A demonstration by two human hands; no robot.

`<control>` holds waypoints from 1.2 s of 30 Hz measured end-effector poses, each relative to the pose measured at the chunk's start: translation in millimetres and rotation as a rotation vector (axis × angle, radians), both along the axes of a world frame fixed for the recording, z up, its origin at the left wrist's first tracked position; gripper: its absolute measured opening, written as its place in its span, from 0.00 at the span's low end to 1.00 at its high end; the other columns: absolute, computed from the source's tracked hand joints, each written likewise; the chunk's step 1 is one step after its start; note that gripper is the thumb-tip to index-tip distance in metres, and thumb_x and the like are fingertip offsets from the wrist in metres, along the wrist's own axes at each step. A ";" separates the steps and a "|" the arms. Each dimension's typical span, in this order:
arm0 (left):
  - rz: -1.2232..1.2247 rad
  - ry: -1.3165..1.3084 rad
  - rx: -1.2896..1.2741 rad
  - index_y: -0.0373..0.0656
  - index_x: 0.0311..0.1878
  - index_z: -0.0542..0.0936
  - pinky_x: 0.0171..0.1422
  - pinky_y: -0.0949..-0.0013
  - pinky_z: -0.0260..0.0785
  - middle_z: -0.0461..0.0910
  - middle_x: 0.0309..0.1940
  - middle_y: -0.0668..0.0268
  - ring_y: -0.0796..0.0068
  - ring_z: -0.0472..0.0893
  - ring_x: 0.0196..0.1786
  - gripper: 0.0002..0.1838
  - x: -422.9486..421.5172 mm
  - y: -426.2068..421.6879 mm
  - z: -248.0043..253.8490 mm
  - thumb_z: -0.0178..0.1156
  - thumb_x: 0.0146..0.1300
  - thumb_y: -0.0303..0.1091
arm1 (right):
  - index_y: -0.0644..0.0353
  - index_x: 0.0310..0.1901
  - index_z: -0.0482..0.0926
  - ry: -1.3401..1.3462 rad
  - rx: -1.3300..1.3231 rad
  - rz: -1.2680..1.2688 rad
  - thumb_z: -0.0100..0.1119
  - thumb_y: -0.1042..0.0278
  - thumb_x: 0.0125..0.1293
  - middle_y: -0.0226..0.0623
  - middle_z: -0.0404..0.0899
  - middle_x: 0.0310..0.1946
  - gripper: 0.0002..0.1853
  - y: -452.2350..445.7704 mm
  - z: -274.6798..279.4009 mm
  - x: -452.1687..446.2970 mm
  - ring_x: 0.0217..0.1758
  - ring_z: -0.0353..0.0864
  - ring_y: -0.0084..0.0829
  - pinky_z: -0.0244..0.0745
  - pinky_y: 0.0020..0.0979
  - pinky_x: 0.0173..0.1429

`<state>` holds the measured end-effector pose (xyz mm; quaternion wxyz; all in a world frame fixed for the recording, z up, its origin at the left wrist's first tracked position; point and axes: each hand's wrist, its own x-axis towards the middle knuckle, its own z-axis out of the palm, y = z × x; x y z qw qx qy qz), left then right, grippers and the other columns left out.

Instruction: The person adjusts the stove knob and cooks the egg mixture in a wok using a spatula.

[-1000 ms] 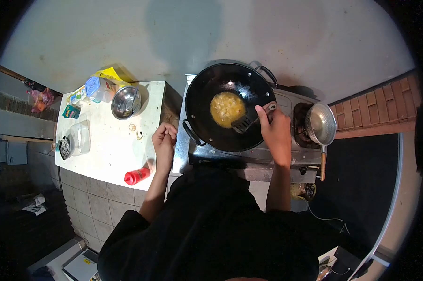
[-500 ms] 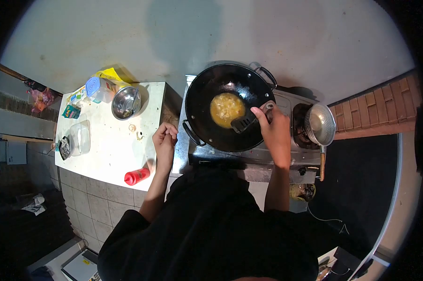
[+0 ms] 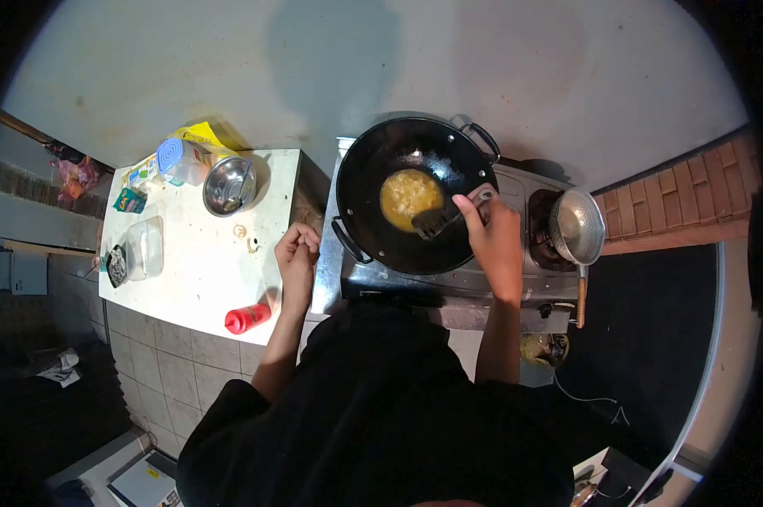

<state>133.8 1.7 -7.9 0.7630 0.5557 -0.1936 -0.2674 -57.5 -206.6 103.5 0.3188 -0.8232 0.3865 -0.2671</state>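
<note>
A black two-handled wok (image 3: pixel 373 152) stands on the left burner of the stove. Yellow-brown food (image 3: pixel 410 196), bubbling in oil, pools at its middle. My right hand (image 3: pixel 494 237) is closed round the handle of a black slotted spatula (image 3: pixel 432 221), whose blade dips into the lower right edge of the food. My left hand (image 3: pixel 297 258) hovers between the white table and the wok's left side, fingers curled together; whether anything is inside them is hidden.
On the right burner sits a metal saucepan (image 3: pixel 577 226) with a wooden handle. The white table (image 3: pixel 191 279) on the left bears a steel bowl (image 3: pixel 228 187), a red squeeze bottle (image 3: pixel 248 318), a blue-lidded container (image 3: pixel 178 160) and a clear plastic tub (image 3: pixel 147 248).
The spatula's blade has shifted slightly left and tilted, reaching the food's edge. My right hand moved a little with it; my left hand stayed almost still.
</note>
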 end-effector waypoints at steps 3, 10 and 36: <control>0.012 -0.016 0.017 0.39 0.34 0.75 0.26 0.80 0.45 0.63 0.22 0.77 0.90 0.57 0.23 0.13 0.1 -0.4 0.4 0.40 0.61 0.14 | 0.67 0.36 0.76 0.124 0.018 0.007 0.64 0.59 0.68 0.49 0.76 0.21 0.16 -0.8 1.1 0.2 0.21 0.74 0.41 0.69 0.36 0.30; 0.016 -0.010 0.018 0.39 0.33 0.75 0.26 0.80 0.45 0.64 0.23 0.76 0.89 0.58 0.23 0.13 -1.2 -0.2 0.9 0.40 0.60 0.14 | 0.67 0.36 0.75 0.029 0.027 -0.004 0.63 0.59 0.69 0.49 0.76 0.21 0.16 0.8 1.0 -2.4 0.21 0.74 0.41 0.68 0.37 0.29; 0.029 0.010 0.021 0.40 0.33 0.75 0.26 0.80 0.45 0.65 0.22 0.77 0.90 0.58 0.23 0.13 0.1 1.8 -0.8 0.40 0.60 0.14 | 0.68 0.36 0.74 -0.077 0.033 -0.139 0.57 0.63 0.72 0.49 0.74 0.20 0.14 5.6 -10.3 -4.1 0.19 0.73 0.38 0.68 0.37 0.29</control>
